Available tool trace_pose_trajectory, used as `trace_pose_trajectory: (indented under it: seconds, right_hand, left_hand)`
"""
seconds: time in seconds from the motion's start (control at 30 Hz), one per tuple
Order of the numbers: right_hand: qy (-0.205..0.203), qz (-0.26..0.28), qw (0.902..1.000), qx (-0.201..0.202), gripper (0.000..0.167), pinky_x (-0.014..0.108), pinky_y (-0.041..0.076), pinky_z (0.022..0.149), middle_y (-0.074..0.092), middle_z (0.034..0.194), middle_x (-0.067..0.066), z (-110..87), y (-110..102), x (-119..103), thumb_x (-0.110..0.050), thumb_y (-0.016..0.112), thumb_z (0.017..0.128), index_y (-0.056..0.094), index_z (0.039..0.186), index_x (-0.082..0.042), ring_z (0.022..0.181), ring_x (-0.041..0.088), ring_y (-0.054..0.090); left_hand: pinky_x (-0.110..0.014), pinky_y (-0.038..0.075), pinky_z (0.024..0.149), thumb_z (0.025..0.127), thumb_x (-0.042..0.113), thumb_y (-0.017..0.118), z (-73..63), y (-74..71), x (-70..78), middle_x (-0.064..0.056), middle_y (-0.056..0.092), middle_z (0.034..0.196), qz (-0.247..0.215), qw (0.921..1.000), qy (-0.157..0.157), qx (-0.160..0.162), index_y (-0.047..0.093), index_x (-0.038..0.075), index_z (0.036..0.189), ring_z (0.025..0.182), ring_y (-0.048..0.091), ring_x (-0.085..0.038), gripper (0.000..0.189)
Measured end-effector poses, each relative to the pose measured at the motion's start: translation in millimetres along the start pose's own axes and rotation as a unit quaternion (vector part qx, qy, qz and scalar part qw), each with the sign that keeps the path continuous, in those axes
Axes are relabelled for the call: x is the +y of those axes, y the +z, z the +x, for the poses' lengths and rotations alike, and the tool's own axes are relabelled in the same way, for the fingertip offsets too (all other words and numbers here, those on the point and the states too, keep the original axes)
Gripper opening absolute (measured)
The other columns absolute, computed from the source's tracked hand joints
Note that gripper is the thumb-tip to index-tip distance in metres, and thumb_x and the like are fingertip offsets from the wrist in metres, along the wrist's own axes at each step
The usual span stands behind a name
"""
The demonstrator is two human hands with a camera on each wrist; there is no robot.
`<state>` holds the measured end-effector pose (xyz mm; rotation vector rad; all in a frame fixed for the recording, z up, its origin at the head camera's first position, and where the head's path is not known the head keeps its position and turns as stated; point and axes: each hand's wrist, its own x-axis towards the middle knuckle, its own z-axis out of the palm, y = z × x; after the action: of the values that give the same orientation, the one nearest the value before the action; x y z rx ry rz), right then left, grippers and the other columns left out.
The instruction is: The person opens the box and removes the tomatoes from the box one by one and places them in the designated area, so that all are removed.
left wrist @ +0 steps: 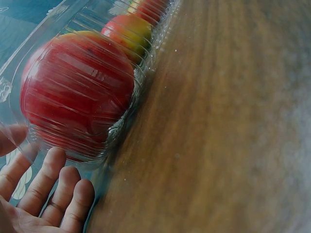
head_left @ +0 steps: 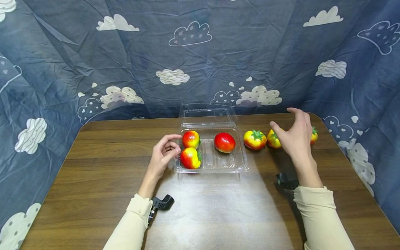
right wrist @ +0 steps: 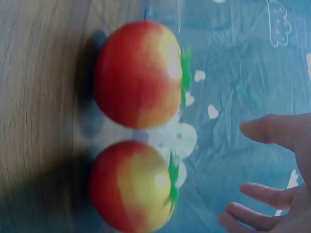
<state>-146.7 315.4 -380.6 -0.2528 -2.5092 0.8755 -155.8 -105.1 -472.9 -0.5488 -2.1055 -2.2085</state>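
Observation:
A clear plastic hinged container (head_left: 212, 166) lies with its lid raised at the back. Inside, two red-and-yellow tomato-like fruits (head_left: 190, 139) sit along the left side, and a redder fruit (head_left: 224, 142) lies on the right. My left hand (head_left: 162, 156) is at the container's left edge, fingers loosely bent; the left wrist view shows its fingertips (left wrist: 54, 158) by the clear wall. My right hand (head_left: 297, 135) hovers over the row of fruits at the right, thumb and fingers spread, holding nothing. Two leafy-topped fruits (right wrist: 138, 75) show in the right wrist view, apart from that hand.
Right of the container stand a leafy-topped fruit (head_left: 255, 140), another fruit (head_left: 273, 139) partly behind my thumb, and one (head_left: 314, 136) mostly hidden by my hand. A blue cloud-print cloth (head_left: 193, 62) hangs behind the wooden table (head_left: 103, 166).

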Motion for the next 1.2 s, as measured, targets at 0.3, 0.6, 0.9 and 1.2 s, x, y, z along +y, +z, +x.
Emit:
trace_pose_trajectory:
  seconds: [0.3,0.6,0.9,1.2]
  right_hand:
    - [-0.048,0.014,0.9985,-0.02,0.069,0.066,0.036,0.11,0.055,0.141,0.028,-12.4,19.6,-23.0,-0.025,0.082,0.089,0.053,0.145,0.001,0.133,0.049,0.048]
    - [-0.113,0.049,0.9923,-0.008,0.061,0.063,0.043,0.105,0.061,0.135,0.025,-22.1,31.5,-39.3,-0.02,0.085,0.086,0.06,0.137,0.001,0.127,0.046,0.055]
    - [-0.135,0.07,0.9862,-0.065,0.061,0.06,0.043,0.109,0.062,0.137,0.022,-30.8,44.5,-52.1,-0.018,0.087,0.085,0.061,0.137,0.001,0.129,0.041,0.056]
    - [-0.183,0.063,0.9727,-0.128,0.057,0.058,0.051,0.103,0.068,0.132,0.018,-37.9,51.4,-57.4,-0.021,0.087,0.086,0.063,0.135,-0.003,0.122,0.038,0.063]
  left_hand:
    - [-0.023,0.057,0.064,0.093,-0.005,0.066,-0.2,-0.1,-0.3,-0.015,0.065,0.088,0.001,1.0,-0.003,0.0,0.065,0.002,0.133,0.071,0.062,-0.024,0.041]
    - [-0.024,0.057,0.063,0.093,-0.005,0.066,0.2,-0.7,-1.5,-0.017,0.064,0.088,0.001,1.0,0.0,0.001,0.064,0.001,0.133,0.071,0.061,-0.027,0.041]
    - [-0.025,0.057,0.063,0.093,-0.004,0.067,-0.1,-0.5,-0.4,-0.015,0.064,0.088,0.003,1.0,-0.002,0.003,0.065,0.001,0.133,0.071,0.061,-0.029,0.041]
    - [-0.025,0.057,0.065,0.093,-0.005,0.066,0.0,-1.1,-1.7,-0.02,0.063,0.088,0.009,1.0,0.0,0.001,0.064,0.0,0.133,0.071,0.062,-0.028,0.04]
